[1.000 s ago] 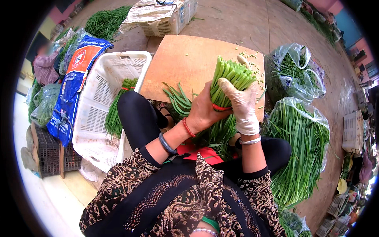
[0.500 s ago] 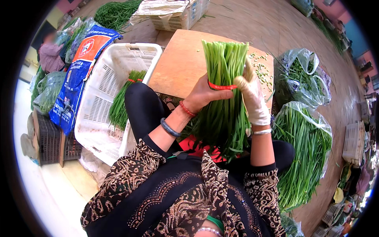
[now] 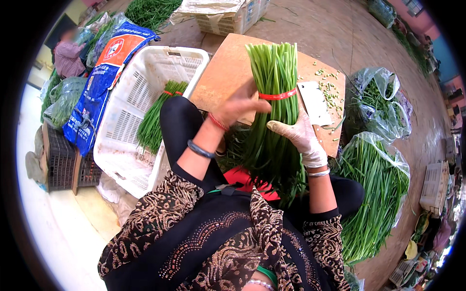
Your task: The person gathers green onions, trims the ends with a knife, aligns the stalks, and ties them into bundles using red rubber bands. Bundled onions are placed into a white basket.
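Note:
An upright bunch of garlic chives (image 3: 274, 72) stands before me, its pale cut ends up and its dark leaves hanging toward my lap. A red band (image 3: 278, 95) circles it. My right hand (image 3: 297, 135), in a whitish glove, grips the bunch just below the band. Slightly blurred, my bare left hand (image 3: 238, 105) is at the bunch's left side with thumb and fingers apart, not wrapped round it. Behind the bunch lies a wooden board (image 3: 221, 70); a flat pale cleaver-like blade (image 3: 315, 103) rests there beside scattered cut stem bits (image 3: 331, 94).
To the left, a white plastic crate (image 3: 114, 123) contains red-banded chives (image 3: 154, 119). Beyond it leans a blue sack (image 3: 99, 92). Bags of loose greens (image 3: 374, 194) sit at my right. Another crate (image 3: 221, 24) stands past the board. A person (image 3: 69, 56) sits at far left.
My left hand has loosened from the band and drawn left. The right hand has come down from the bunch's side to grip below the band. The blade on the board now shows.

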A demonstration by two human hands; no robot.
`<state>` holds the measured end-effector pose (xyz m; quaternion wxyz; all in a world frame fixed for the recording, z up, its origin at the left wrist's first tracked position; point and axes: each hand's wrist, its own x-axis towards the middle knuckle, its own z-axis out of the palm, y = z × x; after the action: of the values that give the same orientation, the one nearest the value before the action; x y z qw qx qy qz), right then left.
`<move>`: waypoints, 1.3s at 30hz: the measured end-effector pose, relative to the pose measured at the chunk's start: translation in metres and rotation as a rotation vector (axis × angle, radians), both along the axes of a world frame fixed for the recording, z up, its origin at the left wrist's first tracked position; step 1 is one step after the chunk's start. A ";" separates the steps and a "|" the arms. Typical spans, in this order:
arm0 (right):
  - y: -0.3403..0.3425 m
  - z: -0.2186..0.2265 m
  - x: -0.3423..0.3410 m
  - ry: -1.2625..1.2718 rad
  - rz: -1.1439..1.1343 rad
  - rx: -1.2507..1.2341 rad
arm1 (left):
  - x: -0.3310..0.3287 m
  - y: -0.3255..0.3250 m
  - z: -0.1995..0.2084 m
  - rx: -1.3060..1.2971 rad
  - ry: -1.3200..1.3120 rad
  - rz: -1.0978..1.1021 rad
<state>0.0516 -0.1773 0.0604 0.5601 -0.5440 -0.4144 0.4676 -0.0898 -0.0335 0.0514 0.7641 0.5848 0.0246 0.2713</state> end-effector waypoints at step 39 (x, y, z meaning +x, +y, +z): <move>0.039 0.001 0.011 0.160 0.354 -0.166 | 0.005 0.030 -0.070 -0.437 -0.053 -0.145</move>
<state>0.0627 -0.1379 0.0614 0.4536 -0.4679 -0.4178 0.6331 -0.0846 -0.0032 -0.0191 0.8904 0.3985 0.0206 0.2190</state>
